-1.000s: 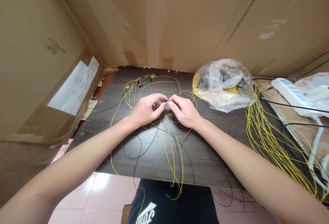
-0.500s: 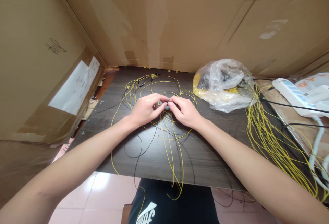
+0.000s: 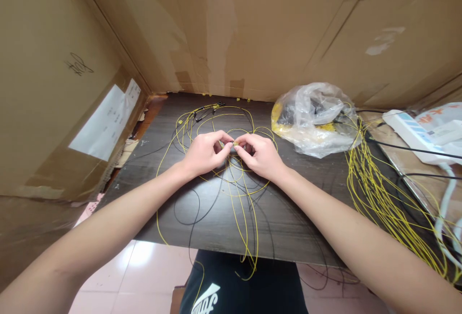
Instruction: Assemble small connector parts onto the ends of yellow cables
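Note:
My left hand (image 3: 207, 153) and my right hand (image 3: 263, 154) meet over the middle of the table, thumb and forefinger of each pinched together. Between the right fingertips shows a small yellow piece (image 3: 236, 144). A tiny dark part touches it at the left fingertips; its kind is too small to tell. Under and around both hands lie loose loops of thin yellow wire (image 3: 255, 220) and thin black wire (image 3: 198, 213), some hanging over the front edge. Wire ends with black tips (image 3: 198, 118) rest behind my left hand.
A clear plastic bag (image 3: 317, 129) with dark and yellow contents sits at the back right. Beside it a bundle of yellow wires (image 3: 375, 208) runs down the right side. A white power strip (image 3: 411, 136) with cables lies farther right. Cardboard walls (image 3: 216, 30) enclose the dark table (image 3: 151, 208).
My right fingertips have shifted slightly, and the small yellow piece now shows between them. The grey-looking spot below the fingers is less visible. My arms stay in nearly the same place.

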Available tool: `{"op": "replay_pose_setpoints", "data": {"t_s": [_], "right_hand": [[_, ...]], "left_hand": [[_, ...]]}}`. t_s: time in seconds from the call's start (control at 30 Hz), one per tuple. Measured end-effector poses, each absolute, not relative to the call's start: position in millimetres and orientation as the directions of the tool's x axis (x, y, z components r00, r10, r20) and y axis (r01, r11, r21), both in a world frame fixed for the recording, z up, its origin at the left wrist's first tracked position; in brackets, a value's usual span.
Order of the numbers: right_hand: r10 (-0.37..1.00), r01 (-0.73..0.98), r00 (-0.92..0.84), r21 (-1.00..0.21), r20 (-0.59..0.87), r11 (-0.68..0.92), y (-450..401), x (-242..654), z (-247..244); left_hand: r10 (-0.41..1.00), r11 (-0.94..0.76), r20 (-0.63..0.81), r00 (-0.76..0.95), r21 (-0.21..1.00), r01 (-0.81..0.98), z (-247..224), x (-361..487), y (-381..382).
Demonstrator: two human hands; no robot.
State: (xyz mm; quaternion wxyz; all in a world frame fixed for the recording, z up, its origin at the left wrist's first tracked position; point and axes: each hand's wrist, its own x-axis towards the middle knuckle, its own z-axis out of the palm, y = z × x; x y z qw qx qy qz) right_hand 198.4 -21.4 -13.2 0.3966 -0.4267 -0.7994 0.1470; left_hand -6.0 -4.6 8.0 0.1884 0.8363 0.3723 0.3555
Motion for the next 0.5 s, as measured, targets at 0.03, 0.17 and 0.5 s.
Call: {"op": "replay_pose_setpoints", "data": {"t_s": [0.03,0.17,0.5], "right_hand": [[0.802,0.573,-0.317,-0.571,0.507,0.588,-21.4,198.4,-13.2],[0.810,0.581,-0.302,-0.577,0.502,0.574,-21.2,198.1,-12.9],[0.822,0.562,-0.322,-0.604,0.469,0.565,-22.1,197.1,-9.7]], "left_hand": [[0.759,-0.649,0.451,0.470,0.591,0.480,7.6,-6.1,-4.1],[0.749,-0.658,0.458,0.478,0.600,0.455,5.2,-7.1,-2.1],[0.671,-0.741,0.525,0.524,0.507,0.440,2.6,-10.6,1.6]]}}
